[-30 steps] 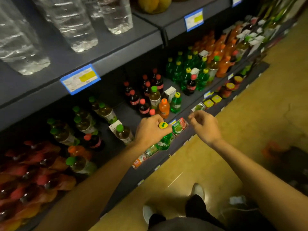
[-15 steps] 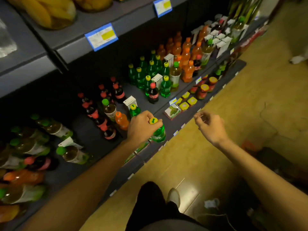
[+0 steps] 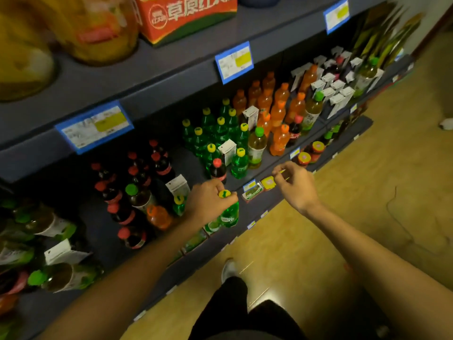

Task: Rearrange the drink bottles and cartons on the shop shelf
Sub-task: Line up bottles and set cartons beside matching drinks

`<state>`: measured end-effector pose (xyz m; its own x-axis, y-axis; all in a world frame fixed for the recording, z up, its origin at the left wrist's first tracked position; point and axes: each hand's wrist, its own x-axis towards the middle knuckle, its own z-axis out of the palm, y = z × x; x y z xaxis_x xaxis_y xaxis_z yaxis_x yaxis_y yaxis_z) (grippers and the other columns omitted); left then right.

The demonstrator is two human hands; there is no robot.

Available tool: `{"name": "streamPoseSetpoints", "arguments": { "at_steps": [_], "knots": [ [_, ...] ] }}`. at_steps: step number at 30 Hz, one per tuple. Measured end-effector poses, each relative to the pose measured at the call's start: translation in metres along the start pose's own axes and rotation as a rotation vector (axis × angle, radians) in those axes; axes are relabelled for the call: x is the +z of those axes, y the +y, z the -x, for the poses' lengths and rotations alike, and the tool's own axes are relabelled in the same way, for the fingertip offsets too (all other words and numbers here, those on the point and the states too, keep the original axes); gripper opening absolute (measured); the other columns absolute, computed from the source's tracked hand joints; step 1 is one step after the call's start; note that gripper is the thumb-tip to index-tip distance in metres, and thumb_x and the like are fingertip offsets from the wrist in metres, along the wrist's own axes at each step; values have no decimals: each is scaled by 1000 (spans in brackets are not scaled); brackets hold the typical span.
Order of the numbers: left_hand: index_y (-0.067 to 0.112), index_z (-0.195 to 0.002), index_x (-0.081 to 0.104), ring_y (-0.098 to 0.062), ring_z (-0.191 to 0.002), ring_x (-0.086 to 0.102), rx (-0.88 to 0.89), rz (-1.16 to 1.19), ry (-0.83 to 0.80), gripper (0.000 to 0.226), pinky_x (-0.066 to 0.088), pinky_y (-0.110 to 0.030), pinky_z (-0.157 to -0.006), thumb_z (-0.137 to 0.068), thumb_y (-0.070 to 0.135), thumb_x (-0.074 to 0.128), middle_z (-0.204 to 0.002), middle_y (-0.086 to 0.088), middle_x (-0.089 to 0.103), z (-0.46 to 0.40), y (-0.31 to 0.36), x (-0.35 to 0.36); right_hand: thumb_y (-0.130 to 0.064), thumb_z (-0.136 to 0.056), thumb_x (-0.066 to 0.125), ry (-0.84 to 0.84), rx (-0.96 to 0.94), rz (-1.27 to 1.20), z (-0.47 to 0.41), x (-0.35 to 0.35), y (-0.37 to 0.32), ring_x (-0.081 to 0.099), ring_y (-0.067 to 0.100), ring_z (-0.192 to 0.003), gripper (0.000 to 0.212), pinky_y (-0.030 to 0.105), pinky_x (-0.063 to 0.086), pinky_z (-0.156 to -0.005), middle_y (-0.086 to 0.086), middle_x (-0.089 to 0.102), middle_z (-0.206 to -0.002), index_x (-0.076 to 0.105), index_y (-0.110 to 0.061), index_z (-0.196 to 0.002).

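My left hand [image 3: 208, 202] grips a green soda bottle [image 3: 229, 214] with a yellow cap by its neck, held just off the front edge of the middle shelf [image 3: 259, 175]. My right hand [image 3: 294, 185] hovers to its right with loosely curled fingers and holds nothing. A group of green bottles [image 3: 220, 133] stands further back on the shelf. Dark cola bottles [image 3: 137, 182] stand to the left, orange bottles [image 3: 274, 106] and white cartons [image 3: 335, 92] to the right.
An upper shelf [image 3: 171, 67] with blue price tags overhangs the bottles and carries a red box [image 3: 186, 18] and yellow jars. A lower shelf [image 3: 255, 204] holds small packs and jars. My legs and a shoe stand on the wooden floor [image 3: 355, 217].
The view has shifted right along the shelf. My left hand still carries the green bottle and has moved right with it. My right hand stays empty beside it.
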<state>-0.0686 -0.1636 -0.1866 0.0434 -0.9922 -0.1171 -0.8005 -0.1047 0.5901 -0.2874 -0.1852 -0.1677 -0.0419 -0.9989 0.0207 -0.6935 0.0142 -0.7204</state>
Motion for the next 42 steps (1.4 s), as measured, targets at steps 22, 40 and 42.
{"name": "streamPoseSetpoints", "arguments": {
  "at_steps": [22,40,42],
  "knots": [
    [8,-63,53,-12,-53,48,-595,338,486,35,38,-28,-53,-75,33,74,-54,-1,53,-64,86,43,-25,-90,58,-593,-367,403,-249,21,54,47,34,-122,51,37,43,-92,14,42,-138,42,-23,-139],
    [7,-73,47,-7,-37,41,-744,486,688,30,35,-20,-41,-84,24,68,-50,-2,49,-49,130,54,-19,-95,48,-665,-640,626,-255,55,76,60,36,-95,28,37,49,-70,19,55,-108,42,-11,-121],
    [8,-73,49,-7,-36,42,-731,483,674,28,35,-20,-41,-83,23,69,-49,-1,51,-57,133,57,-26,-96,49,-681,-677,612,-251,41,80,63,32,-89,28,34,46,-62,15,60,-98,43,-11,-118]
  ]
}}
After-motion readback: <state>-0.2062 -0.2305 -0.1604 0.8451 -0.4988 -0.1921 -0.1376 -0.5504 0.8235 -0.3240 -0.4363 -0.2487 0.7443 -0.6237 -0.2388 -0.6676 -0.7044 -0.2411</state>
